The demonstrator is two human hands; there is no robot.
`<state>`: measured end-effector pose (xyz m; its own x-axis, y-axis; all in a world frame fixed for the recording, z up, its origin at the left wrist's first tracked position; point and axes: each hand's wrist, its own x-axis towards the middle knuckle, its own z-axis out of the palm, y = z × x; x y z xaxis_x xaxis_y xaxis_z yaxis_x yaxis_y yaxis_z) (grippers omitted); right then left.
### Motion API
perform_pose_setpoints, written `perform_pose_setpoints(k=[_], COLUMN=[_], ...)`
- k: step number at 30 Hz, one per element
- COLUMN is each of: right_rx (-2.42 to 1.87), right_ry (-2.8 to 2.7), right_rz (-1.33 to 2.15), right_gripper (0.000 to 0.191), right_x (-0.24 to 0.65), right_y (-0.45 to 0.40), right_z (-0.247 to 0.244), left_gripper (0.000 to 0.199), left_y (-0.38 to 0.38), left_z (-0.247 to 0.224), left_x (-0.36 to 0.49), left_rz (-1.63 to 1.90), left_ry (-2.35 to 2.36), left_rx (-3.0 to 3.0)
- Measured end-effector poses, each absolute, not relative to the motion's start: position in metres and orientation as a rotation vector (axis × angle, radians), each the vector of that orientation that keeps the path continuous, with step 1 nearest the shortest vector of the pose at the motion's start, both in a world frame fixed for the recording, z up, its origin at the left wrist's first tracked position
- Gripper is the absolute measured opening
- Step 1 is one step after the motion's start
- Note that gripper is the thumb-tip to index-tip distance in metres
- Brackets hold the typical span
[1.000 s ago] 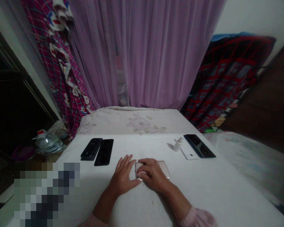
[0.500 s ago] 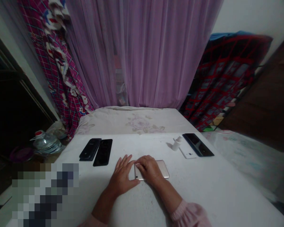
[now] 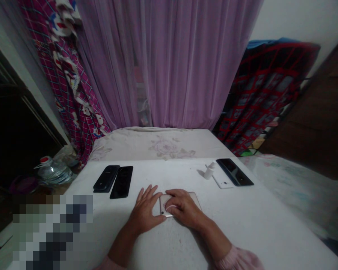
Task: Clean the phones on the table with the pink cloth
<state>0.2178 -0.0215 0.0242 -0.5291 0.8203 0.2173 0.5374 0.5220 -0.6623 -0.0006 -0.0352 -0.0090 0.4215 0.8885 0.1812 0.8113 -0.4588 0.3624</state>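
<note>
A gold-coloured smartphone [image 3: 163,198] lies back side up on the white tabletop, its camera corner toward the left. My left hand [image 3: 145,210] braces its left end, with thumb and forefinger at the two corners and the other fingers spread. Across the phone's back lies my right hand [image 3: 186,210], its fingers curled and pressed down. A thin whitish edge shows under those fingers; what it belongs to is too small to make out. The right hand covers much of the phone.
Two dark phones, one black [image 3: 121,182] and one dark blue [image 3: 106,179], lie at the left. At the right are a small white spray bottle [image 3: 209,171], a white phone [image 3: 224,182] and dark phones [image 3: 235,172]. A purple curtain [image 3: 180,67] hangs behind the table.
My right hand has slid slightly right and toward me over the phone's back, uncovering more of its left end. My left hand has stayed in place.
</note>
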Motion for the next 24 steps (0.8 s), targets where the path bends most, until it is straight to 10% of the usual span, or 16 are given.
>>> perform_pose_setpoints(k=[24], right_rx=[-1.245], right_ry=[-2.326], right_rz=[0.773], right_gripper=[0.013], right_x=[0.233], right_y=[-0.023], right_z=[0.035], left_gripper=[0.073], left_y=[-0.038], left_z=[-0.007], left_x=[0.004], left_rz=[0.517], left_ry=[1.538], left_rx=[2.470])
